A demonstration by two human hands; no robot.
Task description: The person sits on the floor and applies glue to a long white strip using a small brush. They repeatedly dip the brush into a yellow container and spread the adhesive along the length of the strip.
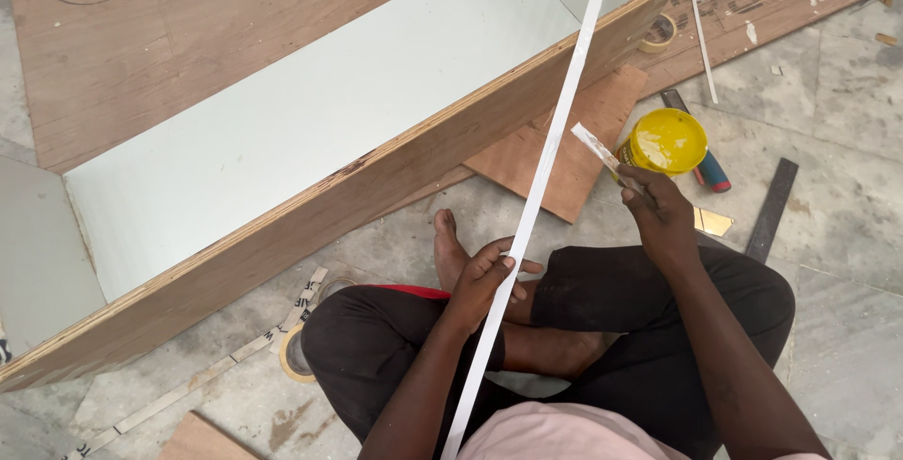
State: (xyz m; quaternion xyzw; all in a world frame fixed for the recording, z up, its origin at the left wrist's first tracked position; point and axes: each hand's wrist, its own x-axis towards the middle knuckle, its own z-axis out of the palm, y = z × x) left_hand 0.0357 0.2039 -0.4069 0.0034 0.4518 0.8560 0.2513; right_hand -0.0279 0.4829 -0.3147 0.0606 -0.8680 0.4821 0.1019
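I see my left hand (484, 277), low in the middle of the frame, with its fingers clamped on a long thin white edge-banding strip (550, 150) that runs from the bottom centre up to the top right. My right hand (658, 211), right of centre, has its fingers closed on a small flat white spreader stick (594, 147), whose tip sits just beside the strip. Next to it stands a round yellow glue tin (666, 141). I judge the gluing is in its early part: the strip looks mostly bare, and the raw edge of the long plywood panel with a pale laminated face (310, 121) carries no band yet. I sit cross-legged on a grey stone floor (837, 234), with plywood sheets, tape rolls and offcuts scattered around.
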